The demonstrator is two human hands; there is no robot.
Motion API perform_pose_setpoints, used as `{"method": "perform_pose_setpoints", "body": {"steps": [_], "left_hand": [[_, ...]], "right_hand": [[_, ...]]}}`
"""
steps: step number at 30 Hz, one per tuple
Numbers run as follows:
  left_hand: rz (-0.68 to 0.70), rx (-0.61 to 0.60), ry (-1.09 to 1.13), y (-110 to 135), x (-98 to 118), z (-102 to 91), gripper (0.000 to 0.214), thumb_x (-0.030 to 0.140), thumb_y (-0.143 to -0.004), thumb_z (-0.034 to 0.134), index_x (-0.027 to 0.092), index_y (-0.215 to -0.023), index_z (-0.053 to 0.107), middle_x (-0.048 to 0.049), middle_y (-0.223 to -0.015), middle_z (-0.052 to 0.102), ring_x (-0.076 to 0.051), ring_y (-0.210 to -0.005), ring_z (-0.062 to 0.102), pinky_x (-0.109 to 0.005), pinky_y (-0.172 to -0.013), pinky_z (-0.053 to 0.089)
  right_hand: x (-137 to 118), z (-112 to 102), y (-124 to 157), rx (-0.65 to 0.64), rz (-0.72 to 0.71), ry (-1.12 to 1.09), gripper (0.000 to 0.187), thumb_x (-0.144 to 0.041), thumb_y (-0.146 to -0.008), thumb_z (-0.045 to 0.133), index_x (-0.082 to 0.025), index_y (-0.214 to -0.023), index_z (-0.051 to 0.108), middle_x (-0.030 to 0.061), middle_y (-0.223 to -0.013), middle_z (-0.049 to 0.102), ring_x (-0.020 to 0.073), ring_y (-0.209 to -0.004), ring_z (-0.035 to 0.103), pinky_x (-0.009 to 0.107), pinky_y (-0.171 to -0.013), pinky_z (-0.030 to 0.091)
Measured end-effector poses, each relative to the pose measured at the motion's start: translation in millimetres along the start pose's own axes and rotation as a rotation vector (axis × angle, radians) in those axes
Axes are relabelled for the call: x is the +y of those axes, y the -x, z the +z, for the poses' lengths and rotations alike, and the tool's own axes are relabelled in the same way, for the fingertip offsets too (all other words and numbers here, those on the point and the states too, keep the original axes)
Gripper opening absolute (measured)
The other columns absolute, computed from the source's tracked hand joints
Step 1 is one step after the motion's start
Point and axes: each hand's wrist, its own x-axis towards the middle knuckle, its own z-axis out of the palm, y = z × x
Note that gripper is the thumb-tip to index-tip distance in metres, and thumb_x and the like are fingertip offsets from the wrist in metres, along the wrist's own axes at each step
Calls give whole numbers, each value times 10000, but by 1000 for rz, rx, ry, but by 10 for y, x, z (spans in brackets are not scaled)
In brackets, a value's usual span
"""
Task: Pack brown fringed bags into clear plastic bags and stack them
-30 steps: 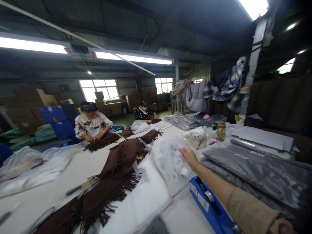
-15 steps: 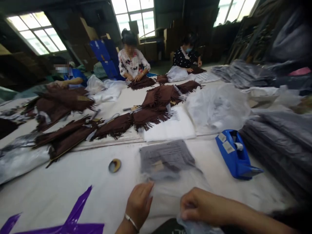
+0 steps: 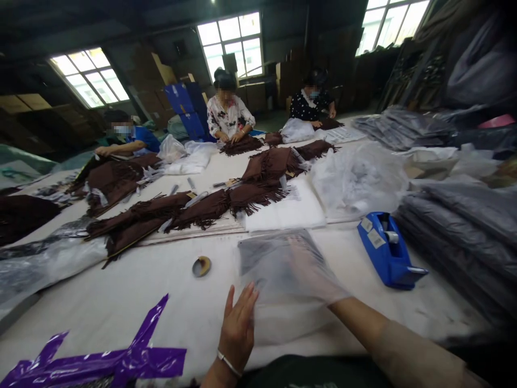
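A clear plastic bag [image 3: 288, 285] lies on the white table [image 3: 121, 285] right in front of me, with a folded grey item [image 3: 262, 257] showing through it. My right hand [image 3: 311, 267] is inside the bag, its flat, extended fingers over the grey item and blurred by the film. My left hand [image 3: 239, 331] stands open, fingers apart, at the bag's left edge, with a thin bracelet on its wrist. A small tape roll [image 3: 201, 266] lies to the left of the bag.
A blue tape dispenser [image 3: 385, 250] stands to the right, beside stacks of grey bagged goods [image 3: 448, 231]. Purple strapping [image 3: 100, 361] lies at the near left. Brown fringed suede pieces [image 3: 202, 210] cover the table beyond, where several co-workers sit.
My right hand has moved from the bag's near edge into the bag, over the grey item. My left hand has opened its fingers. The view has shifted slightly.
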Motion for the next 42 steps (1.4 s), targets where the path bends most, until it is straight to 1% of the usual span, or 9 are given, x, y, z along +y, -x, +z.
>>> {"method": "perform_pose_setpoints", "body": {"steps": [4, 9, 13, 16, 20, 24, 30, 34, 42], "left_hand": [[17, -239, -50, 410, -129, 1, 800, -111, -652, 260, 130, -1414, 221, -129, -1434, 355, -219, -1343, 296, -541, -1106, 230], [76, -598, 52, 496, -265, -66, 928, -69, -570, 314, 179, -1441, 112, -72, -1495, 231, -200, -1378, 193, -471, -1102, 278], [134, -769, 132, 316, -303, -72, 976, -33, -528, 361, 211, -1442, 120, -54, -1518, 133, -230, -1389, 142, -492, -1108, 249], [133, -854, 176, 211, -324, -76, 993, -15, -513, 385, 254, -1438, 145, -27, -1525, 66, -268, -1390, 108, -532, -1110, 203], [66, -983, 268, 104, -388, -194, 972, 21, -530, 419, 282, -1432, 168, 8, -1522, 81, -272, -1387, 124, -521, -1126, 162], [53, -1055, 391, 16, -461, -339, 907, 86, -595, 490, 266, -1430, 185, -7, -1520, 103, -272, -1386, 130, -505, -1132, 128], [59, -973, 431, 62, -547, -293, 859, 261, -691, 629, 266, -1429, 190, -57, -1503, 197, -285, -1370, 205, -527, -1120, 159], [-14, -781, 450, 264, -587, -174, 529, 292, -847, 525, 297, -1354, 373, -45, -1420, 397, -226, -1326, 331, -465, -1106, 268], [-689, -311, 511, 471, -466, 126, 324, 408, -883, 452, 209, -1057, 639, -51, -1075, 670, -214, -1039, 595, -388, -958, 457]], "right_hand": [[584, 125, 833, -94, -127, -3, 562, -333, -849, 486, -282, -1390, 345, 38, -1483, 272, 278, -1368, 211, 444, -1125, 219], [964, -231, 1729, -392, -134, -106, 383, -353, -877, 479, -378, -1258, 512, 17, -1295, 545, 247, -1200, 494, 430, -1019, 402], [656, -644, 1508, -390, -173, -204, 314, -290, -908, 433, -354, -1176, 584, 10, -1120, 660, 178, -1028, 608, 304, -906, 484], [567, -710, 1062, -346, -257, -217, 375, -251, -897, 433, -307, -1257, 522, 25, -1242, 588, 187, -1145, 533, 343, -1000, 416], [938, -591, 708, -452, -413, -203, 477, -125, -840, 412, -277, -1284, 502, 39, -1354, 489, 208, -1264, 419, 434, -1074, 318], [1283, -626, 734, -545, -483, -155, 629, -17, -764, 395, -307, -1321, 449, 13, -1389, 447, 189, -1279, 398, 425, -1081, 317], [1258, -601, 774, -473, -495, -114, 522, -144, -822, 508, -298, -1317, 450, 30, -1360, 481, 198, -1257, 422, 415, -1072, 339], [1301, -415, 852, -285, -409, -210, 359, -235, -885, 472, -290, -1233, 542, 38, -1258, 575, 205, -1195, 487, 425, -1052, 362], [1374, -717, 1106, -411, -299, -182, 573, -346, -856, 517, -274, -1393, 333, 55, -1433, 379, 261, -1321, 320, 485, -1121, 202]]}}
